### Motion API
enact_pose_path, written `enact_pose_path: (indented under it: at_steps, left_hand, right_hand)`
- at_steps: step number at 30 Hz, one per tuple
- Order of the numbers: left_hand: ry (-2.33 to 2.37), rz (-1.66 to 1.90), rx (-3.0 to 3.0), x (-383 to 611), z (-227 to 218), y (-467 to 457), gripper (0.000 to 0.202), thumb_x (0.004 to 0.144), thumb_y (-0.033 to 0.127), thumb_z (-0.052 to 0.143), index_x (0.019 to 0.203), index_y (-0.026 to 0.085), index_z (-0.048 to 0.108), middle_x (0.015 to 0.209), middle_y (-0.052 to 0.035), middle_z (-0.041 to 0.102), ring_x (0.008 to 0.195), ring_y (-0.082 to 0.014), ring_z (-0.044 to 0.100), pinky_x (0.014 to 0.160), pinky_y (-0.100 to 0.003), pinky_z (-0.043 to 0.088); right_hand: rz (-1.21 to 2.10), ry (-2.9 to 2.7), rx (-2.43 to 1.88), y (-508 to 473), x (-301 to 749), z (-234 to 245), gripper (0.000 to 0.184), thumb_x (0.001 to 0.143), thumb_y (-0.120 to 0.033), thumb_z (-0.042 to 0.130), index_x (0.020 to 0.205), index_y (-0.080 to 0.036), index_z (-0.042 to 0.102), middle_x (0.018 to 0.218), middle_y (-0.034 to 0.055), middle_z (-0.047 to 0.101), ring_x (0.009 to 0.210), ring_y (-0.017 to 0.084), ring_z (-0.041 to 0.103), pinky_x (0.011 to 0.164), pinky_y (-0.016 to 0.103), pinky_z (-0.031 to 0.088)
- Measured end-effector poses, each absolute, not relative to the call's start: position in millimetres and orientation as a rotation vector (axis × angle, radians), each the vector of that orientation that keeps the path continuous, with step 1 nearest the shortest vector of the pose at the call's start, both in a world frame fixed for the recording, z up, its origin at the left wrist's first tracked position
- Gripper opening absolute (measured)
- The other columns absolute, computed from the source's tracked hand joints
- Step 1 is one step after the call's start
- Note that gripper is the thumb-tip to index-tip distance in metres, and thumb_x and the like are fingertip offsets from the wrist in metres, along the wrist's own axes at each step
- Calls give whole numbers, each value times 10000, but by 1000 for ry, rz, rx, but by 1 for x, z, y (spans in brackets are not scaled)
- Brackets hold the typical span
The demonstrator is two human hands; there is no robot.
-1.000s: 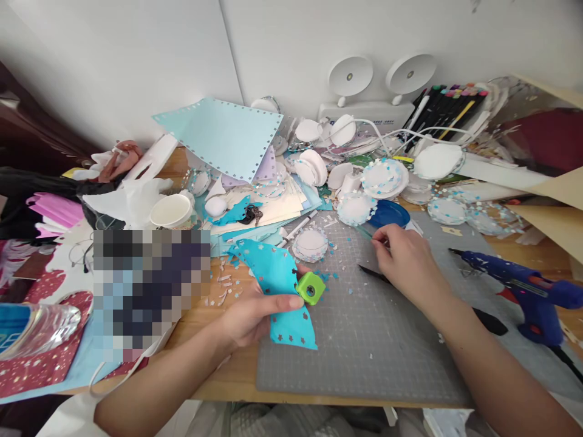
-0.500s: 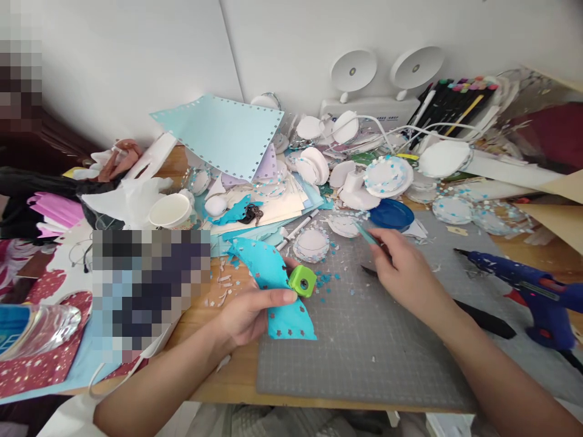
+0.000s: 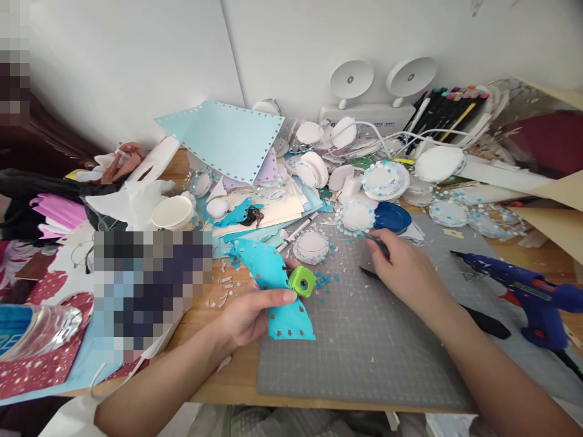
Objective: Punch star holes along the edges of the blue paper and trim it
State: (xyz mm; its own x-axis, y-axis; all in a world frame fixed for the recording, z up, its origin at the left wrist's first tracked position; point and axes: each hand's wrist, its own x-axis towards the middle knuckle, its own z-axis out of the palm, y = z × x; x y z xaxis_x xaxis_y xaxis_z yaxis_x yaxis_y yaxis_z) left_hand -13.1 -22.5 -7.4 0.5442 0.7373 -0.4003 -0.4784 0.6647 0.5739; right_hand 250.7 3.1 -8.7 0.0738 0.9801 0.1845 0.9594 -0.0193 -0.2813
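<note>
My left hand (image 3: pixel 250 312) grips a turquoise paper scrap (image 3: pixel 277 291) punched with small star holes, together with a small green paper punch (image 3: pixel 302 281) clamped on its edge. My right hand (image 3: pixel 405 270) is closed in a pinch on a thin dark tool near a white disc (image 3: pixel 357 215) edged with tiny stars and a blue lid (image 3: pixel 392 217). Both hands work over a grey cutting mat (image 3: pixel 364 346). Turquoise star confetti (image 3: pixel 325 282) lies scattered beside the punch.
A blue glue gun (image 3: pixel 531 294) lies on the right. Black scissors (image 3: pixel 483 321) rest by my right forearm. Paper sheets (image 3: pixel 228 136), white foam discs, a paper cup (image 3: pixel 172 211), markers (image 3: pixel 449 106) and a plastic bottle (image 3: pixel 31 328) crowd the back and left.
My right hand shifted slightly toward the starred white disc, which has come back next to the blue lid. My left hand drew the punch and paper a little closer to me.
</note>
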Motion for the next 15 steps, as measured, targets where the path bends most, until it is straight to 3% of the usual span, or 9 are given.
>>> enact_pose_path:
  at_steps: [4, 8, 11, 15]
  left_hand:
    - [680, 745, 406, -13, -7, -23, 632, 587, 166, 829, 1178, 216, 610, 913, -14, 721, 796, -166, 671, 702, -234, 510]
    - [690, 749, 417, -13, -8, -24, 639, 587, 165, 830, 1183, 217, 605, 917, -14, 716, 784, -164, 665, 714, -244, 509]
    - [693, 747, 429, -13, -9, -24, 632, 588, 170, 833, 1176, 218, 606, 890, -6, 704, 745, -146, 652, 716, -242, 506]
    - [694, 749, 433, -14, -9, -24, 622, 587, 164, 832, 1165, 223, 610, 885, -5, 697, 745, -150, 647, 694, -240, 503]
  right_hand:
    - [19, -1929, -2133, -1, 249, -1, 332, 897, -380, 470, 1148, -248, 643, 660, 62, 705, 595, 289, 642, 462, 300, 318]
    - [5, -1922, -2115, -2, 249, 0, 356, 888, -277, 469, 1200, -266, 641, 865, 79, 734, 691, 280, 658, 476, 299, 330]
    - [15, -1908, -2105, -2, 250, 1, 476, 865, -187, 452, 1320, -305, 533, 986, 52, 716, 757, 272, 659, 484, 295, 335]
    - [130, -1875, -2113, -1, 251, 3, 576, 866, -204, 441, 1424, -326, 372, 846, 36, 709, 628, 250, 623, 488, 299, 338]
